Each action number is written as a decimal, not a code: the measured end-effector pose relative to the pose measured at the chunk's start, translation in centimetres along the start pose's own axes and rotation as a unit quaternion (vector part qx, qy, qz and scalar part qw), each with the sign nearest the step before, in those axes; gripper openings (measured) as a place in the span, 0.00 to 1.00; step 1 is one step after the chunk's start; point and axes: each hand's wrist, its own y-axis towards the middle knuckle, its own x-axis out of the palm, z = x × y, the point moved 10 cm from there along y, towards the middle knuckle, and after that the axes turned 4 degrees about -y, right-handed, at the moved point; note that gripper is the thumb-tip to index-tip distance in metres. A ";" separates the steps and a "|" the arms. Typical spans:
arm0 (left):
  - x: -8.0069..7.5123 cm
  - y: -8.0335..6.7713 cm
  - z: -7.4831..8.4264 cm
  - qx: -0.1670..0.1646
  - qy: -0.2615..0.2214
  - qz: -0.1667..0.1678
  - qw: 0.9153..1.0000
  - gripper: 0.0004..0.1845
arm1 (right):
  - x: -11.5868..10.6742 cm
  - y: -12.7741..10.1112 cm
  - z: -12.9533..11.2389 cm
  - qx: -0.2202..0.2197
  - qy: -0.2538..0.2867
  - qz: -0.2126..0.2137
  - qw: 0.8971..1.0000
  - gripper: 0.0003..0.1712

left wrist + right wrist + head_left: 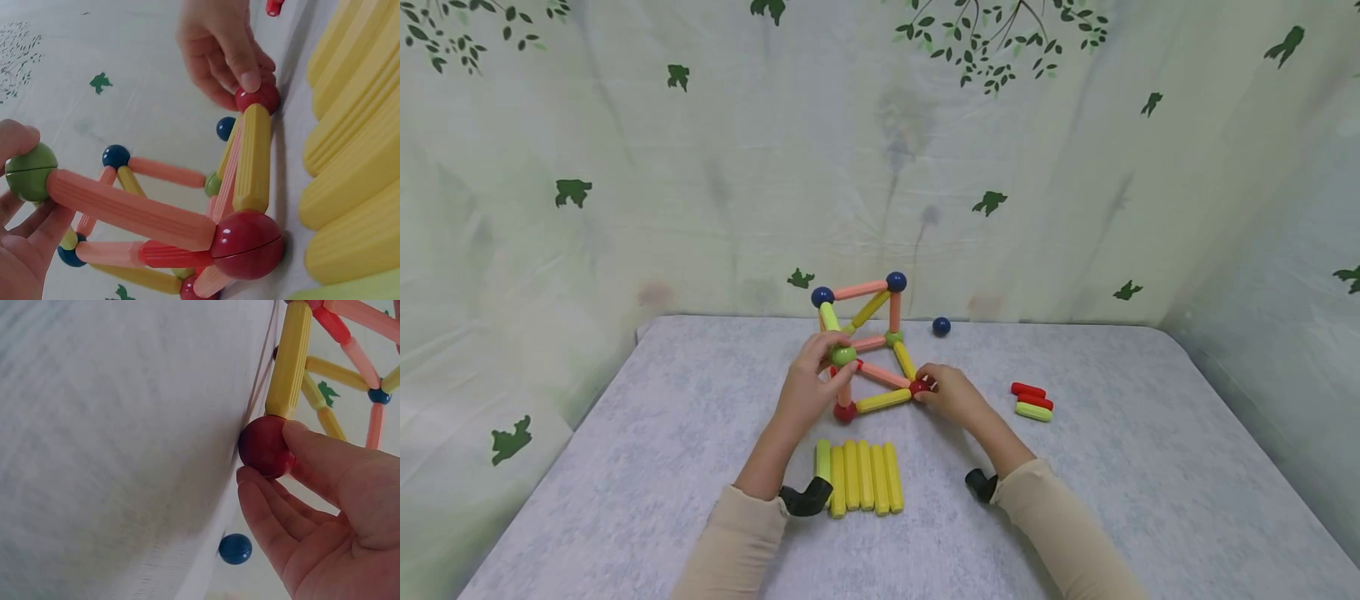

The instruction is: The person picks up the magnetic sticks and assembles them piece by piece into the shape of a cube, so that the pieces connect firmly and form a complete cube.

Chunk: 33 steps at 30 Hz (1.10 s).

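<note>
A frame of orange, yellow and red rods joined by balls (868, 346) stands mid-table. My left hand (829, 360) grips the green ball (843, 356) at its near upper corner; in the left wrist view the thumb and fingers wrap that green ball (28, 172), which carries an orange rod (128, 209) down to a red ball (247, 244). My right hand (927, 390) pinches the red ball (919, 387) at the frame's right base corner. The right wrist view shows thumb and forefinger on this red ball (265, 447), below a yellow rod (289, 359).
Several yellow rods (859, 475) lie side by side near the front, between my forearms. Two red rods and a yellow-green one (1032, 400) lie to the right. A loose blue ball (941, 326) rests by the leaf-print curtain (700, 167) behind the grey table (625, 467).
</note>
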 end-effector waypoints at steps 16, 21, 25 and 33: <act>-1.0 -0.2 -0.6 -0.007 -0.031 -0.027 0.999 0.17 | 0.7 -4.1 -3.1 -0.056 0.011 -0.001 0.998 0.26; -1.0 -0.2 -0.6 -0.011 -0.031 -0.029 0.999 0.17 | 4.5 -7.1 -5.0 -0.098 -0.008 -0.123 0.988 0.30; -0.9 -0.3 -0.6 -0.017 -0.026 -0.030 0.999 0.17 | 6.0 -8.4 -5.4 -0.063 -0.063 -0.150 0.985 0.34; -0.9 -0.4 -1.0 -0.031 -0.026 -0.036 0.999 0.17 | 4.2 -8.1 -6.3 -0.056 -0.100 -0.078 0.990 0.17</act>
